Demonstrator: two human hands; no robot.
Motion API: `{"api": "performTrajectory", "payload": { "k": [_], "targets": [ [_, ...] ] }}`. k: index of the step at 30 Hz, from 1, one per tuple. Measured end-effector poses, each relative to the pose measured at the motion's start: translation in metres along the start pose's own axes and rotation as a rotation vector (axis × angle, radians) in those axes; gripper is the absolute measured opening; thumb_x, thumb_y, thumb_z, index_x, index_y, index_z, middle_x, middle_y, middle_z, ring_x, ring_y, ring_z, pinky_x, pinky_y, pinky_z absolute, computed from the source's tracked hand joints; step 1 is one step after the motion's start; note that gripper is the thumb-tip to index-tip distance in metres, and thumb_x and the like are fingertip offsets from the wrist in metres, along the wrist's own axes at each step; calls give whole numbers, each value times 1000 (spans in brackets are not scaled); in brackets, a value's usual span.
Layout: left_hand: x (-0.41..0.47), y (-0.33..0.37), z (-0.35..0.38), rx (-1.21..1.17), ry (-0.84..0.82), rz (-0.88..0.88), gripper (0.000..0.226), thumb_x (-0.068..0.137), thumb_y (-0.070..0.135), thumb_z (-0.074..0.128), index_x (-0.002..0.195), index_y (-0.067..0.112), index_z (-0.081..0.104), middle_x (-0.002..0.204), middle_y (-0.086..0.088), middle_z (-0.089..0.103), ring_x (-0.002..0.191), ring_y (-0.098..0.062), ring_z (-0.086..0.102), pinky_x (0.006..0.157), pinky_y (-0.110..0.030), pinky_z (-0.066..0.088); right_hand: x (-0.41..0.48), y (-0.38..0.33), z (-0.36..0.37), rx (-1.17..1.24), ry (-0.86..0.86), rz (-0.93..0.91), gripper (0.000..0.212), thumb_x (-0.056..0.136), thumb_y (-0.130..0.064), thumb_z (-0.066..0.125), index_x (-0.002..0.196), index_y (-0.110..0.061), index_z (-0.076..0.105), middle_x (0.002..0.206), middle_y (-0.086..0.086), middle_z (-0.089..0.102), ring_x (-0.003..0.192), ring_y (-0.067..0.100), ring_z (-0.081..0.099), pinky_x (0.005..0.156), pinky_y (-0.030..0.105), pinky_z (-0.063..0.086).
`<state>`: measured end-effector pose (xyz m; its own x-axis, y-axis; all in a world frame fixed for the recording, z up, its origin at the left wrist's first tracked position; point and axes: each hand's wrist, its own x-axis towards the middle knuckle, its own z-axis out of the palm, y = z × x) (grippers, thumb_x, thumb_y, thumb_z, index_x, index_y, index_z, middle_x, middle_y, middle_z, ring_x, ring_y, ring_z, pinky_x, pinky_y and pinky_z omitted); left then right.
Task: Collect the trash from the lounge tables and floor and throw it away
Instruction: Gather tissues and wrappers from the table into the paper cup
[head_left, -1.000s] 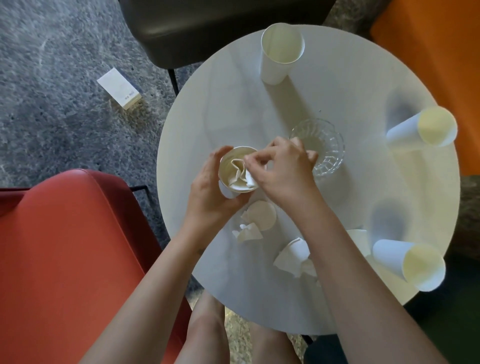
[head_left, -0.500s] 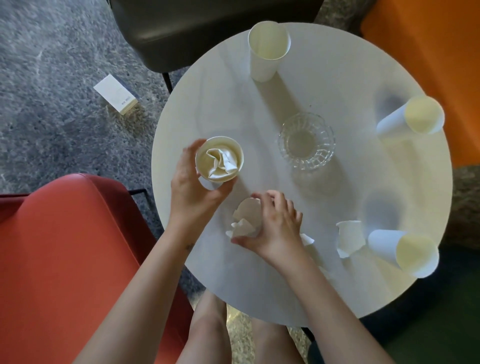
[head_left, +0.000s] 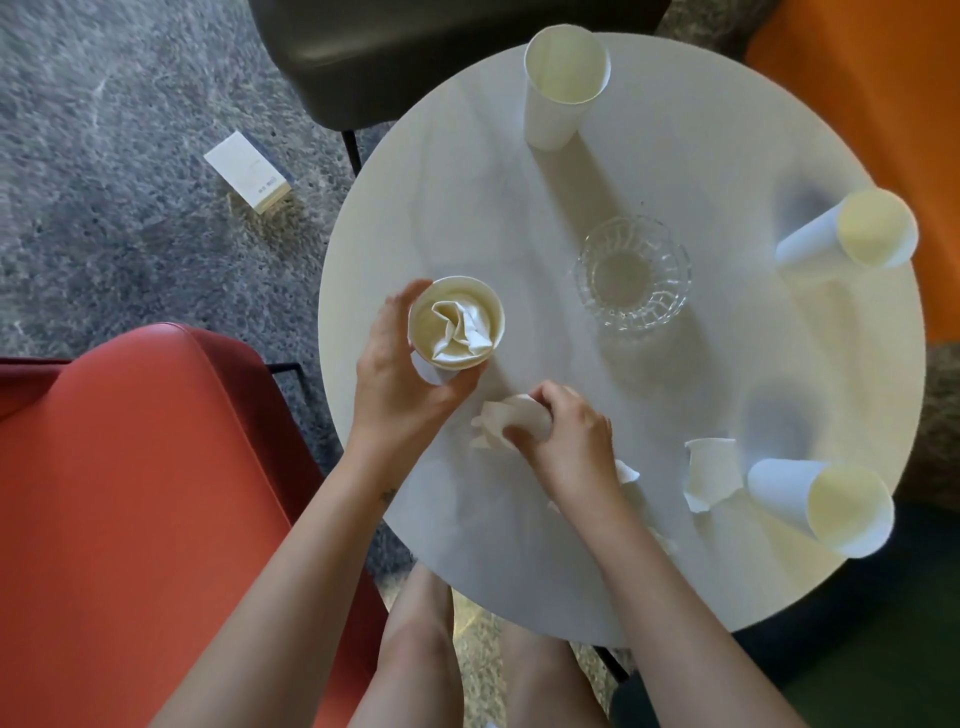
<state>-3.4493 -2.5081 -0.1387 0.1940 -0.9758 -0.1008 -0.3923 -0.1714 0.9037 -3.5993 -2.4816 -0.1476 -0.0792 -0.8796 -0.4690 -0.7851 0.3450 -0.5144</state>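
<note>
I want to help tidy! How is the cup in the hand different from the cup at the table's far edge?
The held cup has crumpled paper inside; the far cup is empty. The left hand grips the held cup; the far cup stands alone on the table. Both are white paper cups.

- A round white bench (head_left: 467, 182) fills the middle and right, soft shadows lying across its top.
- Mottled grey carpet (head_left: 104, 182) covers the floor at far left.
- A red chair (head_left: 130, 493) stands near left.
- A dark chair (head_left: 441, 52) stands at the far side.
- An orange seat (head_left: 872, 93) is at far right.
</note>
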Motion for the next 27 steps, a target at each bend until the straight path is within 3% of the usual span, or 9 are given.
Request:
{"api": "performTrajectory", "payload": {
  "k": [3, 5, 7, 10, 13, 15, 20, 27],
  "targets": [
    [-2, 0, 2, 10, -6, 3, 69, 66, 19, 81, 125, 17, 46, 113, 8, 54, 104, -1, 52, 93, -30, 47, 2, -2, -23, 145, 98, -29, 5, 81, -12, 65, 82, -7, 66, 75, 9, 66, 74, 29, 59, 62, 27, 30],
    [-3, 0, 3, 34, -5, 23, 70, 65, 19, 81, 126, 17, 46, 114, 8, 54, 105, -5, 53, 93, -24, 44, 6, -11, -41, 209, 266, -78, 5, 84, -10, 64, 82, -7, 67, 69, 6, 64, 64, 19, 54, 57, 21, 31],
    [-3, 2, 5, 60, -6, 59, 70, 64, 18, 82, 125, 16, 46, 112, 7, 54, 104, -9, 53, 90, -19, 42, 9, -26, -56, 286, 424, -160, 5, 84, -11, 63, 83, -10, 68, 66, -3, 61, 60, 6, 50, 57, 13, 34],
    [-3, 4, 8, 90, -8, 88, 72, 63, 16, 83, 125, 11, 47, 112, 2, 54, 103, -15, 53, 88, -23, 41, 12, -50, -62, 319, 536, -297, 9, 83, -14, 62, 84, -9, 70, 68, -9, 60, 65, 6, 53, 62, 14, 40],
    [-2, 8, 12, 97, -7, 95, 72, 63, 16, 83, 125, 8, 47, 111, -2, 56, 102, -20, 55, 85, -25, 43, 13, -62, -56, 233, 485, -369, 11, 83, -13, 62, 82, -6, 70, 71, 4, 68, 66, 21, 61, 67, 33, 49],
    [-1, 7, 13, 105, -12, 107, 73, 63, 15, 83, 125, 6, 47, 110, -4, 56, 100, -16, 53, 82, -14, 40, 14, -64, -51, 162, 437, -375, 13, 84, -14, 61, 82, -5, 70, 71, 10, 66, 67, 30, 60, 68, 41, 49],
    [2, 7, 12, 173, -45, 140, 72, 62, 14, 82, 124, 2, 48, 109, -11, 58, 98, -11, 48, 80, 0, 30, 18, -71, -50, -75, 351, -412, 17, 88, -18, 58, 80, -9, 70, 65, 0, 40, 65, 28, 49, 66, 30, 27],
    [5, 12, 13, 211, -61, 180, 71, 61, 12, 81, 123, -2, 50, 106, -14, 60, 94, -14, 48, 77, -12, 33, 27, -71, -50, -126, 258, -395, 16, 89, -17, 58, 90, -10, 72, 68, 0, 36, 69, 28, 49, 69, 31, 29]
  ]
}}
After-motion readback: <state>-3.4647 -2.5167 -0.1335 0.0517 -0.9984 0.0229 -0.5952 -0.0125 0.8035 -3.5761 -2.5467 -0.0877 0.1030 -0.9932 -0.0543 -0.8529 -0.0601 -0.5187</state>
